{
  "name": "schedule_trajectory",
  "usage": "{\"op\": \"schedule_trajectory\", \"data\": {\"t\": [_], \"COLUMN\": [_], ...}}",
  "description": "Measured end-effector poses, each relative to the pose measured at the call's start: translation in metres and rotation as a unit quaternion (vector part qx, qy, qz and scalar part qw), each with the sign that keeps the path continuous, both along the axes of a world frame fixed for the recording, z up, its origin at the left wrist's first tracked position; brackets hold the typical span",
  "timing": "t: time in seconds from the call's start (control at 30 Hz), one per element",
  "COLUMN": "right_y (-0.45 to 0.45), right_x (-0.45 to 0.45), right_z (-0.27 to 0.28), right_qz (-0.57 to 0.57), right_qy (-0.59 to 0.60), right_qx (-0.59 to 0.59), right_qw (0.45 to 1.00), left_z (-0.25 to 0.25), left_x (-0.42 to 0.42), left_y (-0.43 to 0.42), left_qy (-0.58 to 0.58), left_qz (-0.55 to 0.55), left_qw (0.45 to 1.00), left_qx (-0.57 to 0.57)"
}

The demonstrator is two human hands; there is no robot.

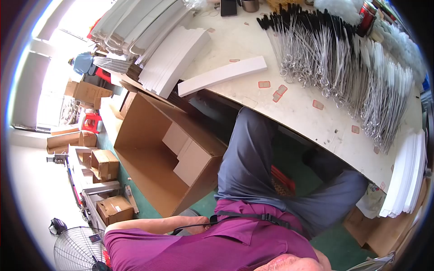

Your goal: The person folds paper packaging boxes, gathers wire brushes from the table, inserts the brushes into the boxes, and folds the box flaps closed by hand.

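My left hand (pixel 197 228) is low at my waist, beside a black cord and the lower corner of a big open cardboard box (pixel 149 156); its fingers are mostly hidden. My right hand is outside the view. Across the worktable (pixel 298 119) in front of me lie many wire-handled brushes with looped ends: black-bristled ones (pixel 312 54) and white-bristled ones (pixel 384 90). A long, narrow white carton (pixel 222 76) rests at the table's near edge. Left of it is a stack of similar flat white cartons (pixel 174 58). Inside the cardboard box, white cartons (pixel 185 153) stand against one wall.
A red drink can (pixel 366 18), a phone (pixel 228 7) and a metal cup (pixel 250 5) are at the table's back. White strips (pixel 404 174) hang over its right edge. Leftward are small cardboard boxes (pixel 104 164), a red stool (pixel 92 122) and a fan (pixel 77 248).
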State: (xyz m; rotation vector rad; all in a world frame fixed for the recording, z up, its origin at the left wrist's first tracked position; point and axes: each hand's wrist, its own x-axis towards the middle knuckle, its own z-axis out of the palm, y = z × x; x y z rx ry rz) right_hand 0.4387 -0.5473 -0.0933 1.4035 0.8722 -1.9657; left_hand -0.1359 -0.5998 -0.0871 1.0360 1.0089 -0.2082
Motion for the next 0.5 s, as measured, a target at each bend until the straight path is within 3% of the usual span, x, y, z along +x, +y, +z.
{"op": "schedule_trajectory", "data": {"t": [0.37,0.4,0.43,0.5], "right_y": [-0.030,-0.039,-0.050,-0.042], "right_x": [0.014,0.021,0.035,0.026], "right_z": [0.002,-0.005,-0.031,-0.015], "right_qz": [-0.032,-0.026,0.056,0.005], "right_qy": [-0.002,-0.006,0.025,0.051], "right_qx": [0.020,0.016,-0.052,-0.016], "right_qw": [0.999,1.000,0.997,0.999], "left_z": [-0.006,-0.006,-0.007,-0.006], "left_x": [-0.007,-0.007,-0.009,-0.009], "left_y": [0.013,0.013,0.015,0.015], "left_qy": [-0.025,-0.027,-0.028,-0.030], "left_qz": [-0.023,-0.024,-0.026,-0.026], "left_qw": [0.993,0.992,0.991,0.991], "left_qx": [-0.114,-0.121,-0.125,-0.131]}}
